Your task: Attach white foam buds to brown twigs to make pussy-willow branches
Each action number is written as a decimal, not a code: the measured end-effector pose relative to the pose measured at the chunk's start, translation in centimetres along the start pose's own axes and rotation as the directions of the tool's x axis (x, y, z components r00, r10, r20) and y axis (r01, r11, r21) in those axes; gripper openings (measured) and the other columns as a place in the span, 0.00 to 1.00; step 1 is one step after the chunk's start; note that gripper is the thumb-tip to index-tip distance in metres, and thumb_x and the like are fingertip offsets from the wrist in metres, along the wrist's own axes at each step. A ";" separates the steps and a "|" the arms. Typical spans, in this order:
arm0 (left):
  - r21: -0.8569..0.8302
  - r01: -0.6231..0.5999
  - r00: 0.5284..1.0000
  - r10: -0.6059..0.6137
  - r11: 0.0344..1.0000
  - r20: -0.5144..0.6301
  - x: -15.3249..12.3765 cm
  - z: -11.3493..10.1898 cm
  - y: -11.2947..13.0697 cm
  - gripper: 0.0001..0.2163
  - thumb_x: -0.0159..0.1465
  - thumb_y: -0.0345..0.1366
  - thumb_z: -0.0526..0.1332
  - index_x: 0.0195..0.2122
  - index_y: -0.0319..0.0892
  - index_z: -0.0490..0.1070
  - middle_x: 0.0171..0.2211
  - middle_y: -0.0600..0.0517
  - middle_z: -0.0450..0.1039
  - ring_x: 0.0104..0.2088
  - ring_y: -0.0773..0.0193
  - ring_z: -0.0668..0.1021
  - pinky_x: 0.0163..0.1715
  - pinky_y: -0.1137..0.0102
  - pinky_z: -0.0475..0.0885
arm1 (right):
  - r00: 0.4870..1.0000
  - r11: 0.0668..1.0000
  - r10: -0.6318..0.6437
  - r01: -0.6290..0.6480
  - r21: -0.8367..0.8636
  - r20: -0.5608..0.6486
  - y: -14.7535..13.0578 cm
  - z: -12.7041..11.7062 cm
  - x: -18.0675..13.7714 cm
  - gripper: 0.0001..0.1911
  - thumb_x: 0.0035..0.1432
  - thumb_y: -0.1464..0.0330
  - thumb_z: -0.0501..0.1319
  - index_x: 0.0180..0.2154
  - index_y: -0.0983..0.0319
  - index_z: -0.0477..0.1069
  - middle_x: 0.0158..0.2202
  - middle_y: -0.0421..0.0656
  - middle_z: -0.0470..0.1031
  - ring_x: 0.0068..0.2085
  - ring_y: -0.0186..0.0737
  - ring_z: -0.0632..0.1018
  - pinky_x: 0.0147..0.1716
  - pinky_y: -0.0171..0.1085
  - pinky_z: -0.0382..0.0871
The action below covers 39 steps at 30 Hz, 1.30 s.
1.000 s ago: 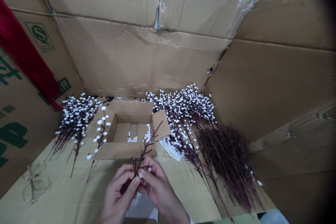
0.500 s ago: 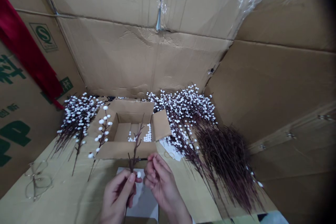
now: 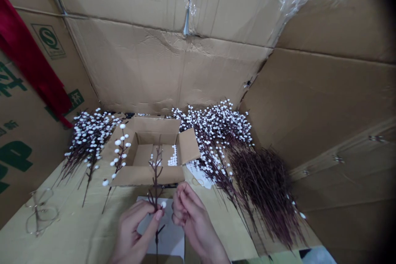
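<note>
Between the thumb and fingers of my left hand (image 3: 139, 227) is a bare brown artificial twig (image 3: 156, 177), held upright with its stem hanging below. One white berry (image 3: 163, 204) sits on it beside my left thumb tip. My right hand (image 3: 194, 218) is just to the right, its fingertips pinched together and apart from the twig; whatever they may hold is too small to make out. Behind the twig stands an open cardboard box (image 3: 139, 176) with loose white berries (image 3: 173, 156) inside. A berry-covered stem (image 3: 120, 152) leans on the box's left side.
A bundle of berried stems (image 3: 89, 136) lies at the left, a larger berried pile (image 3: 216, 128) behind right. Bare brown twigs (image 3: 266, 189) are heaped at the right. Eyeglasses (image 3: 41, 212) lie at the left, white paper (image 3: 173, 235) under my hands. Cardboard walls (image 3: 139, 66) enclose the table.
My left hand has turned, so the twig stands straighter and its lower stem now shows under the fingers. My right hand stays pinched in nearly the same place. The view has shifted slightly.
</note>
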<state>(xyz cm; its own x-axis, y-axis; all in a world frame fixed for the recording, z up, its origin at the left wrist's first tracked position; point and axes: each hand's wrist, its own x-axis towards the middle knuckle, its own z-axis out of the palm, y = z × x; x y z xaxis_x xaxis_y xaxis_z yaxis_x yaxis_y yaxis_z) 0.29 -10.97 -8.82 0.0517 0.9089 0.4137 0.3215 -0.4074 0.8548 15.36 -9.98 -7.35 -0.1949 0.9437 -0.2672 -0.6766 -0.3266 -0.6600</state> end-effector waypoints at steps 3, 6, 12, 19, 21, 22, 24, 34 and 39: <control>0.025 -0.020 1.000 0.020 0.999 0.010 -0.2 -0.2 -0.4 0.13 0.66 0.37 0.59 0.24 0.44 0.73 0.24 0.54 0.75 0.26 0.65 0.76 0.28 0.75 0.68 | 0.998 0.997 -0.026 0.022 -0.070 -0.057 0.5 -0.5 0.2 0.28 0.40 0.47 0.73 0.26 0.59 0.63 0.18 0.28 0.55 0.20 0.27 0.49 0.21 0.30 0.44; 0.036 -0.051 0.997 0.049 0.998 0.051 -0.5 -0.1 -0.8 0.13 0.67 0.36 0.58 0.25 0.44 0.71 0.25 0.54 0.75 0.28 0.64 0.76 0.30 0.74 0.68 | 0.994 0.966 -0.094 0.078 -0.248 -0.055 0.9 -0.9 0.3 0.30 0.44 0.41 0.67 0.23 0.61 0.65 0.19 0.31 0.57 0.20 0.27 0.52 0.21 0.31 0.47; 0.078 -0.067 0.990 0.057 0.995 0.128 -0.5 0.1 -0.6 0.12 0.67 0.35 0.58 0.25 0.44 0.70 0.25 0.54 0.73 0.29 0.64 0.75 0.31 0.73 0.67 | 0.960 0.764 -0.205 0.279 -0.582 0.192 1.0 -0.7 -0.5 0.20 0.61 0.50 0.59 0.40 0.59 0.75 0.34 0.41 0.75 0.36 0.37 0.73 0.37 0.34 0.64; 0.076 0.063 0.996 -0.068 0.995 0.064 -0.3 0.3 -0.1 0.09 0.65 0.36 0.61 0.27 0.45 0.74 0.27 0.52 0.76 0.30 0.62 0.77 0.32 0.71 0.69 | 0.945 0.659 -0.245 0.326 -0.677 0.217 1.6 -0.6 -0.2 0.16 0.66 0.57 0.55 0.38 0.61 0.76 0.33 0.43 0.78 0.35 0.40 0.75 0.37 0.36 0.66; -0.007 0.130 0.991 -0.130 0.992 0.014 -0.1 0.4 -0.2 0.06 0.61 0.37 0.64 0.27 0.45 0.76 0.27 0.52 0.77 0.30 0.61 0.78 0.31 0.72 0.71 | 0.947 0.650 -0.248 0.318 -0.690 0.202 1.7 -0.6 -0.3 0.16 0.66 0.58 0.55 0.38 0.60 0.77 0.34 0.44 0.79 0.36 0.41 0.77 0.37 0.36 0.66; -0.053 0.157 0.987 -0.158 0.986 -0.013 0.0 0.4 -0.2 0.06 0.59 0.38 0.66 0.27 0.45 0.77 0.26 0.51 0.78 0.29 0.60 0.78 0.30 0.72 0.72 | 0.947 0.645 -0.250 0.318 -0.695 0.202 1.6 -0.5 -0.3 0.16 0.66 0.58 0.56 0.38 0.60 0.77 0.34 0.44 0.79 0.37 0.42 0.77 0.38 0.36 0.66; -0.179 0.232 0.968 -0.245 0.956 -0.054 0.2 0.4 -0.2 0.06 0.55 0.40 0.69 0.26 0.44 0.78 0.25 0.51 0.78 0.28 0.61 0.78 0.29 0.73 0.74 | 0.944 0.633 -0.250 0.328 -0.701 0.215 1.5 -0.3 -0.4 0.16 0.66 0.58 0.56 0.38 0.59 0.78 0.34 0.45 0.79 0.38 0.43 0.78 0.39 0.37 0.67; -0.502 0.480 0.844 -0.536 0.719 0.040 -0.9 1.4 -0.9 0.17 0.47 0.48 0.75 0.29 0.40 0.78 0.26 0.51 0.78 0.20 0.65 0.76 0.20 0.73 0.75 | 0.961 0.691 -0.274 0.232 -0.684 0.050 1.1 -1.2 -1.2 0.26 0.63 0.46 0.53 0.27 0.59 0.72 0.27 0.42 0.72 0.32 0.41 0.71 0.34 0.36 0.62; -0.568 0.528 0.798 -0.598 0.632 0.076 -1.3 1.8 -1.0 0.20 0.44 0.47 0.77 0.33 0.40 0.80 0.28 0.50 0.79 0.21 0.66 0.76 0.20 0.73 0.73 | 0.960 0.828 -0.274 0.206 -0.522 -0.056 0.3 -2.2 -1.7 0.21 0.56 0.47 0.63 0.31 0.58 0.75 0.26 0.39 0.69 0.28 0.37 0.66 0.30 0.35 0.59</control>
<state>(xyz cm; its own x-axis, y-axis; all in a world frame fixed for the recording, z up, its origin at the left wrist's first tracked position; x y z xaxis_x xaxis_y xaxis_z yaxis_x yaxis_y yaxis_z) 1.61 -11.61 -10.77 -0.0792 0.9755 -0.2053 -0.3066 0.1722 0.9361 17.11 -11.80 -8.64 0.0382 0.9926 -0.1151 -0.2297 -0.1034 -0.9678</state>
